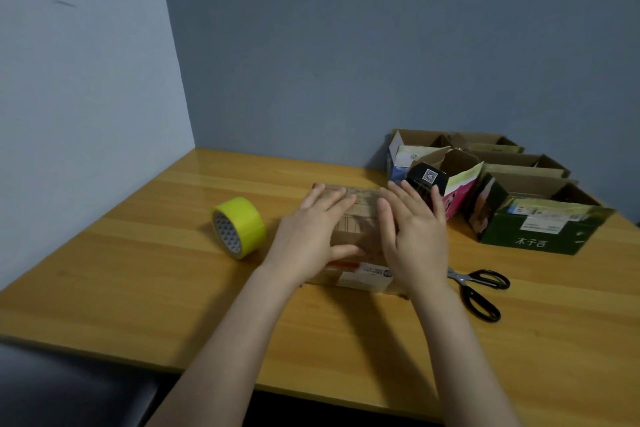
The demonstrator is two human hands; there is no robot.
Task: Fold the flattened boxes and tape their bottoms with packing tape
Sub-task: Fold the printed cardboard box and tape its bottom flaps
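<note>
The cardboard box sits near the middle of the wooden table, straight in front of me, with its long side running left to right. In the head view, the only view I have, its upper face is brown with faint printed lines, and the side facing me carries a white label with a red strip. I cannot tell whether any tape runs across the top.

My left hand lies flat on the left half of that upper face, and its fingers are straight and spread a little, pointing away from me. My right hand lies flat on the right half in the same way, palm down, fingers straight. Neither hand curls round anything; both press on the box, with a strip of cardboard showing between them.

The roll of yellow packing tape stands on its edge on the table to the left of the box, near it but not touching, with its open core turned toward me. The black-handled scissors lie on the table just right of my right wrist, blades partly hidden behind it.

Further right, toward the grey wall, stand several opened boxes close together: a dark green box nearest me, a pink and white box beside it, a small black box just beyond my right fingertips, and plain brown boxes behind them. A dark seat shows below the table's near edge on the left.
</note>
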